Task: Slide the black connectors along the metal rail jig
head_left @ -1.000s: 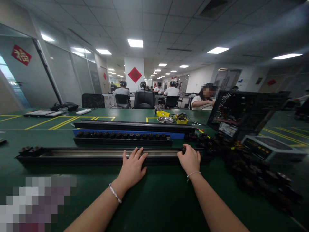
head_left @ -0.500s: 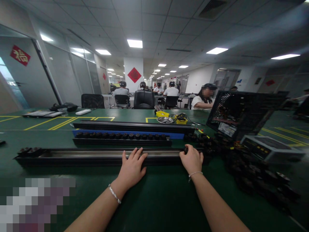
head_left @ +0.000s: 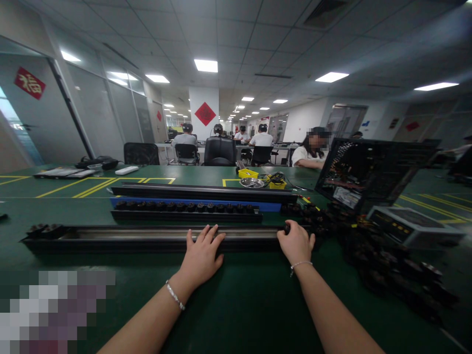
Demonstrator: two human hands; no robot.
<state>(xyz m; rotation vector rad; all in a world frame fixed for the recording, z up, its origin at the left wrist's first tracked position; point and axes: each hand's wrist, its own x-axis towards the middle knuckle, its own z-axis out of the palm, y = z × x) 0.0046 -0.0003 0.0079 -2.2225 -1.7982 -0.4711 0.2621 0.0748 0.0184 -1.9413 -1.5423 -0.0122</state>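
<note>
Long black channel (head_left: 129,243) lies flat on the green surface (head_left: 236,305), roughly parallel to the surface's far edge and on the person's side of the other long pieces; left hand (head_left: 202,253) palm down over the channel's near wall, grip spread, fingers apart, fingertips on or just over the inner strip; right hand (head_left: 296,241) at the channel's right part, grip drawn together on a small dark part (head_left: 286,228), contact partly hidden by the fingers; dark round parts (head_left: 46,229) sit in the channel's left end; behind it, a shorter black rail (head_left: 186,216) with a row of dark parts, then a blue strip (head_left: 273,206), then a long black bar (head_left: 202,191); pile of dark parts (head_left: 379,255) to the right, near the grey metal box (head_left: 416,226) and open computer case (head_left: 368,167), toward the surface's far right corner; channel looks stiff, probably light for its length, smooth walls maybe a bit slippery; best held by both side walls, hands well apart; small part looks hard and compact, best pinched by its sides.
</note>
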